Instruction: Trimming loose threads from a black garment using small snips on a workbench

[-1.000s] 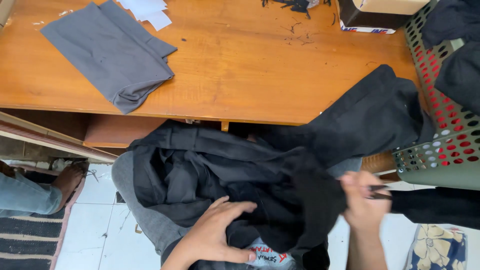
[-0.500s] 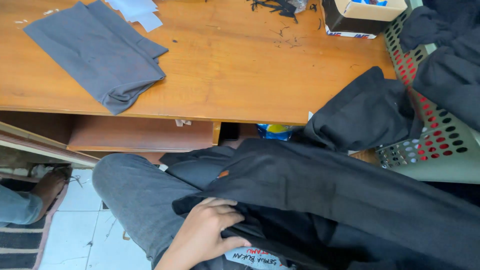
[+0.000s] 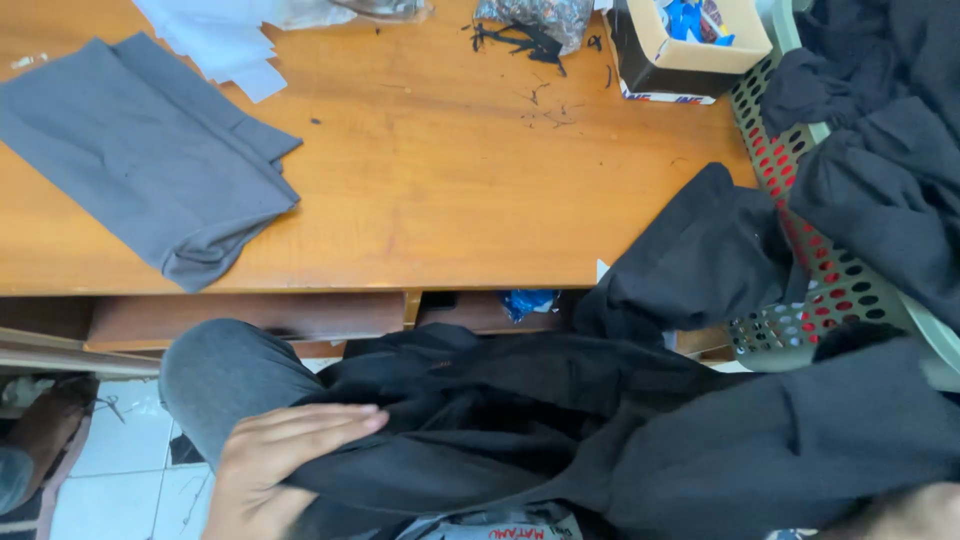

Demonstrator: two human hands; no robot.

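Head-camera view, looking down past the near edge of the orange-brown wooden table point(image 3: 440, 200): a large black fabric garment point(image 3: 640, 430) is seen draped across the person's lap, just below that table edge. The garment's long axis runs roughly parallel to the table edge, from the left hand point(image 3: 275, 465) out toward the lower right corner of the picture. The left hand is laid flat on the garment's left end, fingers extended and close together, pressing on the cloth rather than pinching it; nothing is gripped in it. Only a sliver of what may be the right hand point(image 3: 915, 512) is shown at the bottom right, under the cloth's far end, and whether it is open or closed cannot be told. The left hand is therefore the one clearly in contact, with the bulk of the cloth lying to its right. The garment appears matte, soft and heavily creased, with folds piled near its middle. Grey trousers point(image 3: 215, 385) are visible beneath it, below the table edge. On the table's left part, a folded grey cloth piece point(image 3: 150, 170) is spread. At the table's right end, a grey-green perforated plastic basket point(image 3: 830, 300) heaped with more dark garments point(image 3: 880, 170) is placed, and a small cardboard box point(image 3: 690, 45) stands at the table's far right corner.
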